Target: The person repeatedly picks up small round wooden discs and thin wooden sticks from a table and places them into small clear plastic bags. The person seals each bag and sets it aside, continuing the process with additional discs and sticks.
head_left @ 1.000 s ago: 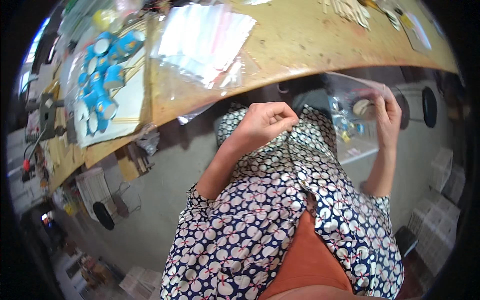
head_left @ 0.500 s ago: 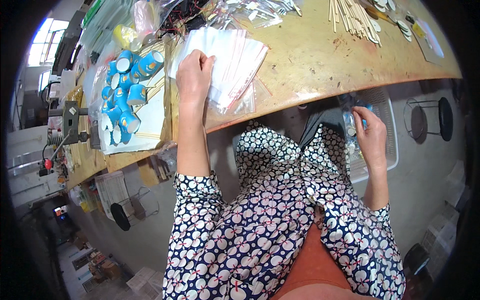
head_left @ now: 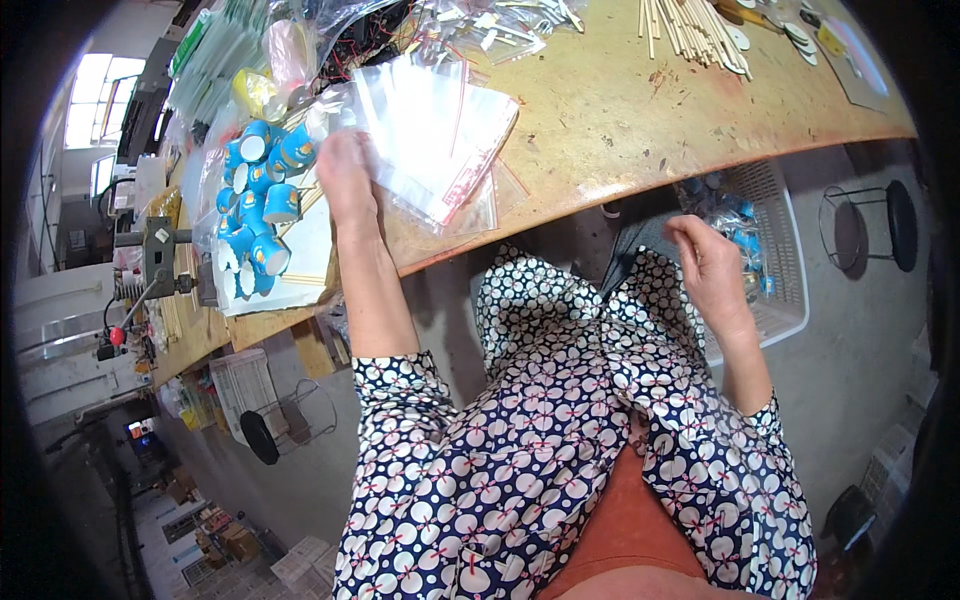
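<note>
My left hand is smeared by motion above the worktable, between the fan of clear plastic bags and the cluster of small blue paper cups. Its fingers are too blurred to read. The bags lie overlapping near the table's front edge, with red lines along their edges. My right hand hovers over my lap, beside the white plastic basket. Its fingers are curled in, and nothing shows in them. Inside the basket are clear packets with blue items.
Wooden sticks and white discs lie on the far right of the table. Plastic-wrapped parts and red wires crowd the back. A metal lever machine stands left. Round stools are on the floor.
My left hand has left the plastic bags and moved left toward the cups. The right hand has drawn back from the basket to the left, exposing more of the packets.
</note>
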Available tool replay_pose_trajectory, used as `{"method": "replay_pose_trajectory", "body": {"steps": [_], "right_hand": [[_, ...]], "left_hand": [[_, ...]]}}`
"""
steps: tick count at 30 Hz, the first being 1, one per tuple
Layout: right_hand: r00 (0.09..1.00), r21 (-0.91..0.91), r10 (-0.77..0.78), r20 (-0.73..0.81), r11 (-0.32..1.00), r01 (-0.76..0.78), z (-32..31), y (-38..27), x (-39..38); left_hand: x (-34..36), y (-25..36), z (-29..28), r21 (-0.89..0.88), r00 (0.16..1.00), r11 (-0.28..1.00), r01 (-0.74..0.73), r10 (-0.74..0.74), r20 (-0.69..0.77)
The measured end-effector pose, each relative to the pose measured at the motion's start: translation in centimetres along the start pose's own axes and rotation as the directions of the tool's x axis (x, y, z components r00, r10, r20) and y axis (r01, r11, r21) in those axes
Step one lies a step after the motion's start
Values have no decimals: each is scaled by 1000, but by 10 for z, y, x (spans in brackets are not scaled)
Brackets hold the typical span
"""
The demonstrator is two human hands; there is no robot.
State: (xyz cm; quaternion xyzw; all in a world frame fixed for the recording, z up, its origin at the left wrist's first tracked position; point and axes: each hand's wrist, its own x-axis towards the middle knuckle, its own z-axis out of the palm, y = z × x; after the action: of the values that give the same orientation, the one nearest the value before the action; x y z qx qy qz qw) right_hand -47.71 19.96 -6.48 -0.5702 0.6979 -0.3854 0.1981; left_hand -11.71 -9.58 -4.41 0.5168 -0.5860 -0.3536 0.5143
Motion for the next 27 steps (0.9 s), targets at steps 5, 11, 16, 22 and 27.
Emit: {"method": "replay_pose_trajectory", "body": {"steps": [5, 11, 16, 22, 27], "right_hand": [[954, 61, -297, 32, 954, 295, 9, -31, 16], [760, -169, -646, 68, 743, 647, 72, -103, 96], [743, -266, -600, 298, 695, 668, 124, -92, 147], [803, 161, -590, 90, 804, 573, 112, -90, 143], [925, 727, -239, 297, 685, -57, 74, -110, 103]], "left_hand": [[-18, 25, 21, 589, 948, 757, -283, 126, 293], [-17, 17, 24, 512, 951, 816, -268, 140, 276], [-19, 17, 11, 43, 963, 966, -257, 259, -68], [-77, 91, 4, 543, 741, 582, -605, 661, 116], [-112, 100, 30, 567, 656, 413, -713, 679, 331]]}}
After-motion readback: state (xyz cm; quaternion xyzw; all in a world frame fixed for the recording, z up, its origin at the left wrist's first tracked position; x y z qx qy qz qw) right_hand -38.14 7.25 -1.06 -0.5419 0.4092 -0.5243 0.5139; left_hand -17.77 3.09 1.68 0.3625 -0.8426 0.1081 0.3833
